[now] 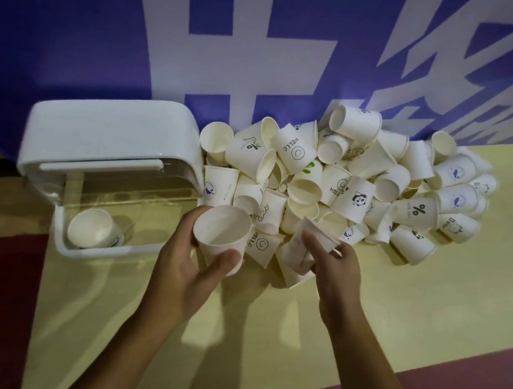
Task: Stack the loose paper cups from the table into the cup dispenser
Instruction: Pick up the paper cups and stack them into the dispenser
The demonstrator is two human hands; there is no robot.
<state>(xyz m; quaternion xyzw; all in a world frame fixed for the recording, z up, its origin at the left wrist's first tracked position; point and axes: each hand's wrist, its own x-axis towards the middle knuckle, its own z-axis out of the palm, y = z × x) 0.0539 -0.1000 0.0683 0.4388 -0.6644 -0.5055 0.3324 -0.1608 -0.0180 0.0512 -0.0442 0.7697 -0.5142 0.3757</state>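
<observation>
Pale wood table [394, 326] spreads below both forearms. Just right of the cup dispenser's [110, 129] open front, the left hand [186, 270] grips an upright paper cup [220, 233], mouth up, thumb on the near wall and fingers wrapped round the far side. Further right of the dispenser, the right hand [336, 270] has its fingers curled on a second cup [310, 244], which is blurred, at the near edge of the heap. How firmly it holds I cannot tell.

Inside the dispenser's clear tray a lone cup [94, 228] lies tilted in the left corner, mouth toward the camera. Behind the hands, the loose cups [364, 182] stretch well to the right of the dispenser. They lie in a jumbled pile, most on their sides, a few against its right wall. A blue banner [75, 23] with white characters hangs behind the dispenser.

The step looks like nesting the two held cups before loading. It should go best with the second cup turned mouth-up, lined up over the paper cup and pressed in lightly, since thin walls crush easily. The pair would then go left into the tray, in line with the lone cup.
</observation>
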